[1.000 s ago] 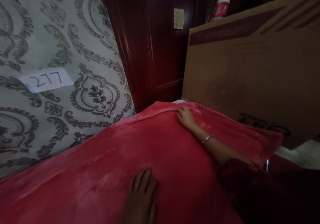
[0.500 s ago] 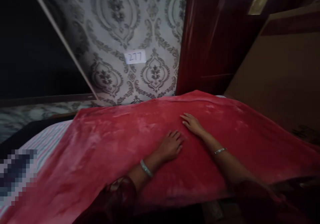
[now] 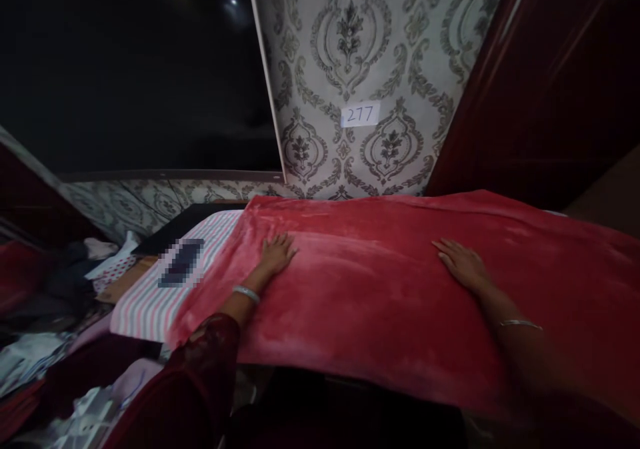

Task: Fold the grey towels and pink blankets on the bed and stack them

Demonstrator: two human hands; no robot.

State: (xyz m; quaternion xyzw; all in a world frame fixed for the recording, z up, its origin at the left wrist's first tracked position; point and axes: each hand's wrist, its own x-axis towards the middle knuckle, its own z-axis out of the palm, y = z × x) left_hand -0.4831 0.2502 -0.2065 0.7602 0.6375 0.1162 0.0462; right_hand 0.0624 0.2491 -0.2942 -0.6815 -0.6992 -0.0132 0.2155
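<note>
A red plush blanket (image 3: 360,289) lies spread over a board with a striped cover (image 3: 147,309), which shows at the left end. On the blanket's left part my left hand (image 3: 277,254) rests palm down, fingers apart. My right hand (image 3: 461,262) lies flat on the blanket further right, fingers stretched out. Both hands hold nothing. A paler smoothed streak runs across the pile between them. Each wrist wears a silver bangle.
A pixelated dark patch (image 3: 181,262) covers something on the striped cover. Piled clothes (image 3: 85,382) lie at the lower left. Behind stand a large dark screen (image 3: 140,75), patterned wallpaper (image 3: 350,35) with a "277" paper label (image 3: 360,113), and a dark red door or panel (image 3: 540,102).
My left hand has slid left across the blanket, away from my right hand, which stays on the fabric. The camera has turned left, bringing the clothes and more of the striped cover into view.
</note>
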